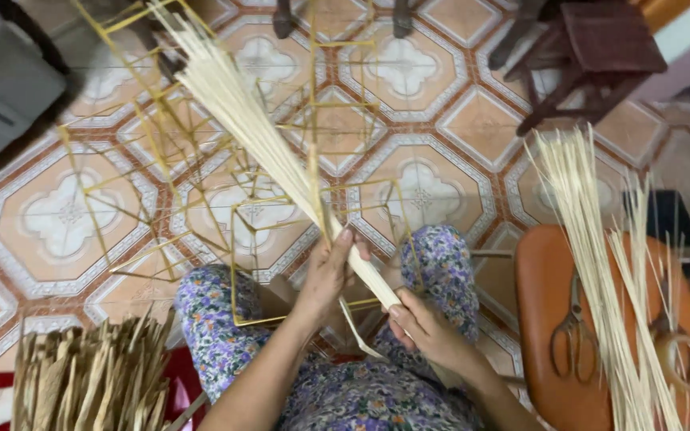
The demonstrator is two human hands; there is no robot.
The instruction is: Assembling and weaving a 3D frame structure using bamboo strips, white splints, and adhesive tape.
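Above lap: left hand [327, 275] and right hand [423, 326], grips closed round bamboo strip bundle [257, 132].

Right of the hands stands an orange plastic stool [541, 319], carrying a loose sheaf of pale thin bamboo sticks [592, 263], a pair of metal scissors [573, 331] and a roll of clear tape [684, 359]. Down to the left of the hands, a cluster of flat tan bamboo slats [93, 379] stands upright. Beyond the hands lies the patterned tile floor [57, 215]. Far up to the right sits a dark wooden stool [592, 48], and far up to the left a grey box [1, 88].
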